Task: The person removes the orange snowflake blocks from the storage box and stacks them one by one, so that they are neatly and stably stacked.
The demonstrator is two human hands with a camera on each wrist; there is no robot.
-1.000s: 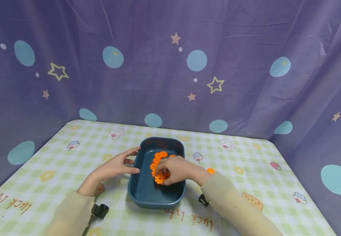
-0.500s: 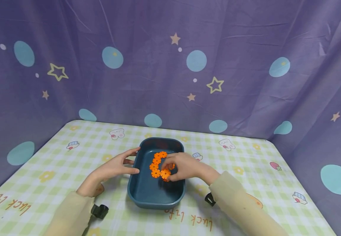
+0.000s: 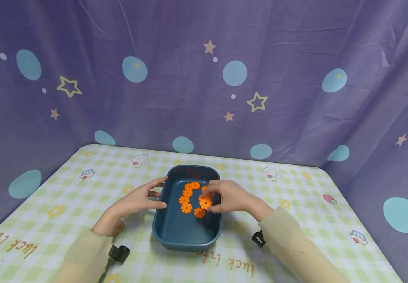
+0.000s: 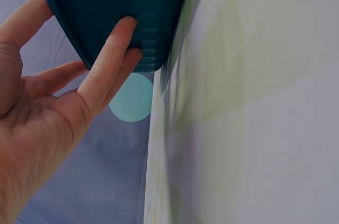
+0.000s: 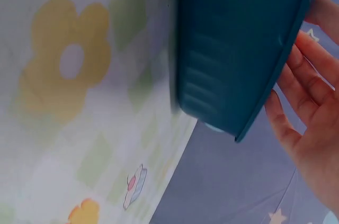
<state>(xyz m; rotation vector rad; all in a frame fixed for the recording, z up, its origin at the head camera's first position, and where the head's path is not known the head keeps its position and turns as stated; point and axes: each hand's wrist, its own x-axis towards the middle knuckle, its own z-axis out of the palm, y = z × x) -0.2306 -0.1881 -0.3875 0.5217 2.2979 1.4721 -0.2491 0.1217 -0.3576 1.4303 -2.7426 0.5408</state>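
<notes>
Head view: nearest, checked tablecloth (image 3: pixel 147 271) is bearing smooth, round-cornered teal tray (image 3: pixel 173 232). Left hand (image 3: pixel 138 200) is steadying tray at nine o'clock, fingers spread, grasping nothing. Right hand (image 3: pixel 230 196), at three o'clock, is pinching scalloped orange flower disc (image 3: pixel 204 205) inside tray; arranging seemingly underway, next move calling for controlled release. Other flower discs (image 3: pixel 186 205) are curving toward twelve. Purple curtain (image 3: pixel 204 129) is hanging beyond.

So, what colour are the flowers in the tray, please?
The flowers are orange; the head view shows them best.
</notes>
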